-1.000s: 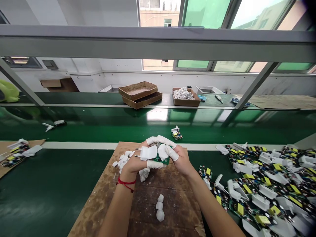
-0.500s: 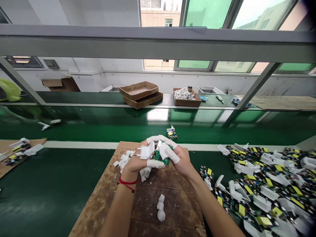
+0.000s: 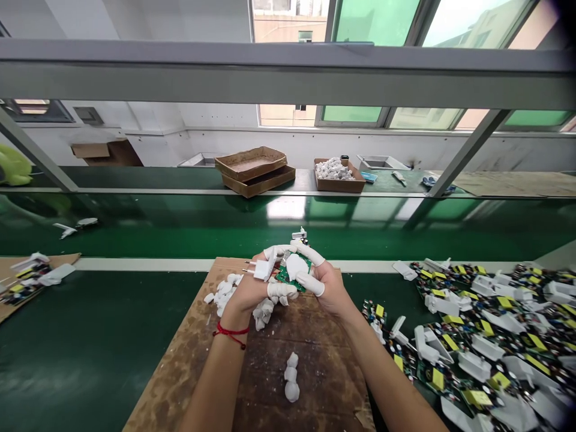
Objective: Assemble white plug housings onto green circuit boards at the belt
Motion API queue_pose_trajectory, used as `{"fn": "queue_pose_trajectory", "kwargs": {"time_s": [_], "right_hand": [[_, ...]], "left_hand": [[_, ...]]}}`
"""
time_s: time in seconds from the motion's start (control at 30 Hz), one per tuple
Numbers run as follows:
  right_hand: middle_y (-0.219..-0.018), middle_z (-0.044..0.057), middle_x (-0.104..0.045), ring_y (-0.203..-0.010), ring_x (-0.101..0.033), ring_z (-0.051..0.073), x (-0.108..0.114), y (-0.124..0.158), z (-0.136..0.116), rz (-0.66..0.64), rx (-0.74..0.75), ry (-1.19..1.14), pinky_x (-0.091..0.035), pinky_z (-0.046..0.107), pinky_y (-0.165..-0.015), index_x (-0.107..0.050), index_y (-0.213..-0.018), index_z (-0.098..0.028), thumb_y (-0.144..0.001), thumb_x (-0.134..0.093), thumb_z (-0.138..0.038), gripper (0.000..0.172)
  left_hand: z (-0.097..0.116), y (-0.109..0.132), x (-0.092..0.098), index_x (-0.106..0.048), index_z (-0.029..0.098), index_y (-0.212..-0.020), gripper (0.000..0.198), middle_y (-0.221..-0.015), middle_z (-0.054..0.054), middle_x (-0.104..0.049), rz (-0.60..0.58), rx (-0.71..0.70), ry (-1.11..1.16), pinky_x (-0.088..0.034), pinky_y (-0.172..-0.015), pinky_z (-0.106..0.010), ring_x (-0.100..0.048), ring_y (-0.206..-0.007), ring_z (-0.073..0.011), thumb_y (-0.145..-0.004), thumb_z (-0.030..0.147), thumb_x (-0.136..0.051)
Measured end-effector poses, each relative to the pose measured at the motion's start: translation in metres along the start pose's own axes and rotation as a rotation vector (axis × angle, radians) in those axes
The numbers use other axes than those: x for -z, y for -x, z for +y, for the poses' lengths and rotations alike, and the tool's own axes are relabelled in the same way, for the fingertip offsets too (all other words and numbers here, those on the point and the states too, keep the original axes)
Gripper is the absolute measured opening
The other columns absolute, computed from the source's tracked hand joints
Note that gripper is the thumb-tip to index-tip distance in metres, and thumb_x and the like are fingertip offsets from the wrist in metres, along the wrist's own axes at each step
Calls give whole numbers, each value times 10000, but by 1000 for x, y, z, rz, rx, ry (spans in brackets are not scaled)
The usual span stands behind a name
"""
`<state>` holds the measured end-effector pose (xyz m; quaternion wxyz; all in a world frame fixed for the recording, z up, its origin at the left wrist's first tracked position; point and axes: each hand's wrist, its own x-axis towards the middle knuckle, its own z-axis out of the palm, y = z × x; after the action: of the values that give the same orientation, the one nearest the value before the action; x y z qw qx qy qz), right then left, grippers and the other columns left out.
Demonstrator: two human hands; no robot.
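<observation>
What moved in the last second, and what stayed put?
The left hand tilted the white plug shell toward the green circuit board, which the right hand holds. The small part on the conveyor belt slid left, partly behind the hands. Both hands kept their hold. The white lump on the cardboard mat stayed.

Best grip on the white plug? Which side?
Grip the plug by its white body, pinching the broad flat faces from the near side. Its two pins jut left, and the board in the right hand sits at its right end. The left hand holds the body.
</observation>
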<state>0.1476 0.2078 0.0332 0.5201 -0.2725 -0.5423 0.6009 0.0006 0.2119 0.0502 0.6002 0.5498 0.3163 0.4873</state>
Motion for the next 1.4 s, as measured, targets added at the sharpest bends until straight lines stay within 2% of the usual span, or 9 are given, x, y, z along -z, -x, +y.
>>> {"fn": "queue_pose_trajectory", "kwargs": {"time_s": [0.17, 0.37, 0.5, 0.6, 0.77, 0.83, 1.0, 1.13, 1.4], "right_hand": [[-1173, 76, -634, -917, -623, 219, 3, -2, 1, -17, -18, 4, -537, 309, -738, -486, -1324, -246, -629, -762, -426, 769], [-1161, 81, -637, -949, -621, 236, 4, -1, -1, -39, -1, -40, -532, 332, -782, -518, -1291, -223, -598, -787, -382, 760], [-1129, 68, -645, -951, -610, 233, 0, 0, -4, -40, -10, -30, -526, 326, -778, -542, -1261, -226, -622, -766, -391, 698], [-1067, 58, -656, -888, -605, 213, 0, 0, -4, -18, -7, -12, -522, 299, -719, -550, -1251, -225, -632, -756, -396, 674], [-943, 41, -660, -659, -543, 131, 4, -1, -1, -12, -25, 13, -453, 223, -534, -534, -1269, -207, -627, -762, -381, 703], [-910, 38, -659, -631, -526, 120, 4, -1, -1, -13, -40, 19, -436, 215, -515, -527, -1275, -200, -623, -765, -384, 718], [-935, 40, -665, -789, -592, 180, 2, -2, -1, -11, -46, 14, -507, 277, -671, -533, -1270, -212, -581, -794, -370, 753], [-972, 43, -678, -894, -606, 218, 1, -2, 1, 19, -58, -35, -516, 335, -786, -562, -1240, -227, -569, -801, -372, 727], [-1087, 74, -667, -1015, -589, 254, -1, -4, 8, 76, -35, -55, -481, 374, -889, -576, -1231, -228, -578, -798, -426, 718]], "left_hand": [[1, 0, -2, -609, 197, -1162, 699, -1046, -88, -686, -36, 13, 18, -539, -833, -383, -638, -974, -297, -500, 212, -831], [3, -1, 0, -616, 168, -1153, 732, -1004, -103, -700, -51, 9, -79, -539, -833, -373, -644, -960, -298, -458, 174, -846], [8, -1, 0, -625, 162, -1144, 695, -957, -102, -710, -79, 16, -112, -543, -828, -375, -654, -930, -290, -484, 195, -842], [10, 0, -1, -633, 158, -1134, 682, -940, -103, -713, -94, 1, -115, -546, -832, -381, -655, -927, -293, -489, 213, -847], [9, -1, -4, -639, 158, -1132, 648, -934, -101, -714, -90, -33, -146, -547, -845, -387, -649, -945, -291, -526, 267, -843], [10, 0, -5, -645, 155, -1124, 639, -937, -105, -715, -92, -48, -175, -540, -859, -382, -642, -962, -296, -526, 261, -843], [14, 3, -3, -648, 160, -1122, 618, -938, -90, -721, -107, -56, -265, -528, -872, -371, -629, -993, -297, -531, 191, -827], [14, 3, -2, -649, 160, -1116, 591, -930, -86, -722, -131, -49, -267, -531, -859, -374, -632, -987, -293, -549, 191, -815], [13, -2, -7, -646, 156, -1115, 601, -961, -100, -711, -66, -59, -313, -491, -928, -404, -620, -1008, -301, -546, 240, -819]]}}
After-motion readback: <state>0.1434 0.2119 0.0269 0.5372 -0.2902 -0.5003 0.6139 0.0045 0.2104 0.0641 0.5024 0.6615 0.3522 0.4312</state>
